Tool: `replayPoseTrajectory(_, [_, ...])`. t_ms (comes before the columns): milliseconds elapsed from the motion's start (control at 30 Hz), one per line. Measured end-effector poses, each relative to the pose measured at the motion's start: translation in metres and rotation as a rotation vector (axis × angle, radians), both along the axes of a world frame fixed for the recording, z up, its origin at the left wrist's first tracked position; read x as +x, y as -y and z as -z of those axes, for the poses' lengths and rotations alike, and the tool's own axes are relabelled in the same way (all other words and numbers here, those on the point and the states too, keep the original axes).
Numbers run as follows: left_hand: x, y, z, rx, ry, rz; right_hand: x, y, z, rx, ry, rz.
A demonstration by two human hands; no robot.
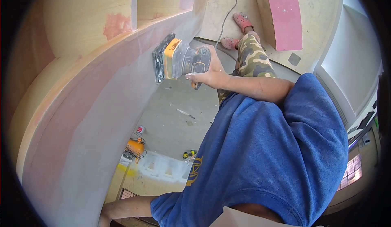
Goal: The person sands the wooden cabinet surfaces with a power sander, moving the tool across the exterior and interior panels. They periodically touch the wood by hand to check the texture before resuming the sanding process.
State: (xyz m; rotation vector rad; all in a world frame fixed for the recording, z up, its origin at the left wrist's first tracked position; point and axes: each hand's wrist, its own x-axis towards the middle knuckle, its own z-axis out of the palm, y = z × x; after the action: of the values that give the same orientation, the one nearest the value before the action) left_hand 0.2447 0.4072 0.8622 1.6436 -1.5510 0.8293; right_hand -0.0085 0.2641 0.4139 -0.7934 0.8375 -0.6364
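My right hand (209, 70) is wrapped round the grip of an orange, black and grey power sander (175, 58). The sander is tilted on its side, its dark pad at the curved panel (97, 92), which has grey and pinkish patches. At the bottom left, my left hand (104, 219) is beside the panel's lower part; only the part near the wrist shows, and its fingers are hidden.
A box with a pink top (287, 19) stands near my pink clogs (243, 22). A cable (229, 15) crosses the floor. Beyond the panel's edge are an orange machine (135, 146), a small tub (140, 129) and yellow-black items (189, 155). White shelving (346, 56) stands at right.
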Motion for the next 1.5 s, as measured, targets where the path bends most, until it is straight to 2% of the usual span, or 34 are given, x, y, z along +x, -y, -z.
replayPoseTrajectory(200, [0.025, -0.031, 0.017, 0.039, 0.651, -0.293, 0.014, 0.026, 0.046, 0.239, -0.122, 0.051])
replayPoseTrajectory(267, [0.030, -0.036, 0.029, 0.055, 0.873, -0.402, 0.013, 0.056, 0.037, 0.447, 0.129, 0.153])
replayPoseTrajectory(333, [0.031, -0.039, 0.043, 0.070, 1.094, -0.516, 0.010, 0.065, 0.020, 0.409, 0.148, 0.121])
replayPoseTrajectory(367, [-0.012, -0.015, 0.064, 0.466, 1.216, -0.523, 0.010, 0.065, 0.014, 0.373, 0.165, 0.100])
replayPoseTrajectory(400, [-0.013, -0.034, 0.104, 0.461, 1.108, -0.636, 0.011, 0.061, 0.010, 0.362, 0.178, 0.080])
replayPoseTrajectory(433, [-0.076, 0.037, 0.143, 0.632, 1.115, -0.681, 0.013, 0.054, 0.006, 0.349, 0.168, 0.109])
replayPoseTrajectory(467, [-0.066, 0.009, 0.173, 0.811, 0.844, -0.641, 0.014, 0.046, 0.003, 0.336, 0.158, 0.136])
replayPoseTrajectory(500, [-0.071, 0.017, 0.198, 0.803, 0.674, -0.538, 0.015, 0.039, -0.002, 0.329, 0.191, 0.147])
replayPoseTrajectory(600, [-0.082, 0.034, 0.248, 1.145, 0.910, -0.469, 0.009, 0.037, 0.003, 0.388, 0.310, 0.122])
replayPoseTrajectory(633, [-0.084, 0.036, 0.260, 1.294, 0.959, -0.434, 0.007, 0.037, -0.003, 0.307, 0.267, 0.104])
replayPoseTrajectory(700, [-0.093, 0.044, 0.282, 1.507, 1.047, -0.246, 0.005, 0.038, -0.004, 0.346, 0.314, 0.095])
replayPoseTrajectory(767, [-0.118, 0.050, 0.291, 1.996, 0.360, -0.157, 0.000, 0.040, -0.005, 0.362, 0.346, 0.085])
replayPoseTrajectory(833, [-0.133, 0.040, 0.303, 2.157, -0.325, -0.167, -0.003, 0.040, -0.004, 0.253, 0.361, 0.064])
replayPoseTrajectory(867, [-0.143, 0.033, 0.309, 2.147, -0.319, -0.162, -0.005, 0.041, -0.005, 0.158, 0.367, 0.046])
replayPoseTrajectory(900, [-0.152, 0.026, 0.312, 1.802, -0.841, -0.073, -0.009, 0.044, -0.019, 0.144, 0.366, 0.050])
replayPoseTrajectory(933, [-0.160, 0.024, 0.316, 1.378, -1.297, 0.024, -0.014, 0.047, -0.041, -0.056, 0.314, -0.011])
replayPoseTrajectory(967, [-0.168, 0.027, 0.316, 1.366, -1.296, 0.038, -0.016, 0.047, -0.061, -0.255, 0.258, -0.075])
replayPoseTrajectory(1000, [-0.179, 0.033, 0.319, 1.110, -1.127, 0.019, -0.016, 0.044, -0.064, -0.271, 0.251, -0.077])
replayPoseTrajectory(1033, [-0.189, 0.044, 0.322, 0.833, -0.969, 0.012, -0.017, 0.043, -0.065, -0.480, 0.205, -0.135])
replayPoseTrajectory(1067, [-0.191, 0.052, 0.335, 0.814, -0.979, 0.024, -0.015, 0.038, -0.060, -0.668, 0.168, -0.191])
replayPoseTrajectory(1133, [-0.189, 0.071, 0.383, 0.812, -1.036, 0.073, -0.015, 0.039, -0.051, -0.660, 0.176, -0.210])
replayPoseTrajectory(1200, [-0.191, 0.089, 0.408, 0.680, -1.106, 0.043, -0.016, 0.051, -0.046, -0.863, -0.001, -0.222])
replayPoseTrajectory(1267, [-0.193, 0.105, 0.417, 0.548, -1.172, -0.007, -0.018, 0.057, -0.040, -0.807, -0.065, -0.223])
replayPoseTrajectory(1333, [-0.189, 0.129, 0.412, 0.843, -1.184, -0.324, -0.014, 0.074, -0.030, -0.271, -0.005, -0.145])
replayPoseTrajectory(1367, [-0.183, 0.136, 0.424, 0.942, -1.088, -0.261, -0.014, 0.085, -0.029, -0.105, 0.032, -0.123])
replayPoseTrajectory(1400, [-0.181, 0.143, 0.430, 0.933, -1.105, -0.273, -0.016, 0.094, -0.018, -0.105, 0.024, -0.143])
replayPoseTrajectory(1467, [-0.178, 0.160, 0.430, 1.126, -1.181, -0.255, -0.018, 0.112, 0.003, 0.067, -0.052, -0.241])
replayPoseTrajectory(1500, [-0.178, 0.164, 0.424, 1.159, -1.109, -0.242, -0.020, 0.116, 0.006, 0.111, -0.067, -0.242])
